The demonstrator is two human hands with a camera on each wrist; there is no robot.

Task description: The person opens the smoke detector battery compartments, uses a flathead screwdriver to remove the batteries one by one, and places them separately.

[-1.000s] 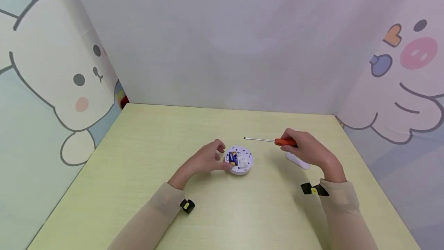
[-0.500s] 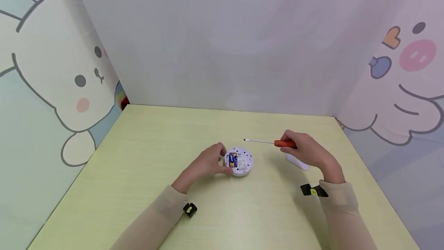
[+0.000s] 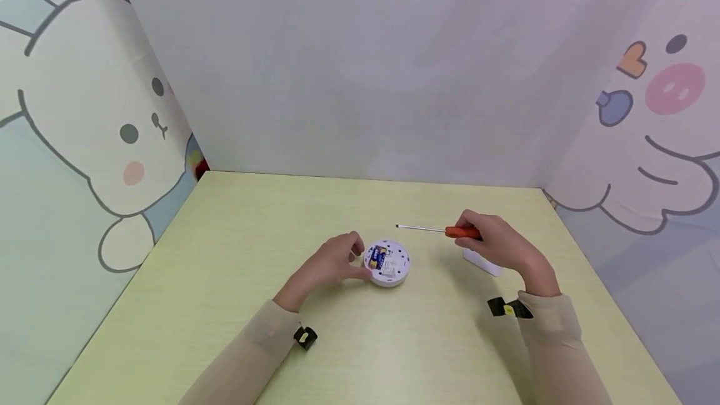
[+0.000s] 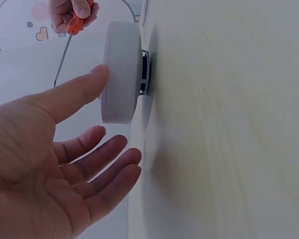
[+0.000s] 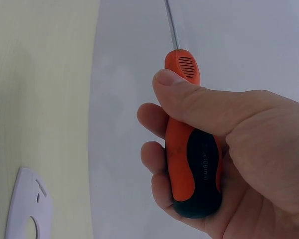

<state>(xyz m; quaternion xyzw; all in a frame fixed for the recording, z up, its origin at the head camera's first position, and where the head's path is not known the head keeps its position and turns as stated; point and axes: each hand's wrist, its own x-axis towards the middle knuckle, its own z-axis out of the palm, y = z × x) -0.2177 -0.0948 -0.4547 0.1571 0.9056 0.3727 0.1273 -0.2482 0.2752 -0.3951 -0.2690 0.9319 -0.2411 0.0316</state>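
A round white smoke detector point(image 3: 387, 264) lies near the middle of the table, with blue batteries showing in its upturned face. In the left wrist view, the thumb of my left hand point(image 4: 45, 164) touches the rim of the smoke detector point(image 4: 121, 74), and the other fingers are loosely bent, apart from it. My right hand point(image 5: 239, 134) grips a screwdriver by its orange and black handle point(image 5: 180, 154). The screwdriver point(image 3: 461, 232) is held above the table, roughly level, its flat tip pointing left. Below my right hand point(image 3: 497, 242) lies a white plastic plate point(image 3: 482, 262), partly hidden.
The pale yellow tabletop point(image 3: 270, 217) ends at a plain light curtain point(image 3: 360, 74) behind. Cartoon-printed sheets point(image 3: 107, 130) hang at the left and right sides. In the right wrist view, the white plate point(image 5: 27, 209) shows slots and a cut-out.
The left hand shifts slightly around the smoke detector, its thumb drawing back from over the face to the near rim. The right hand and screwdriver stay almost still.
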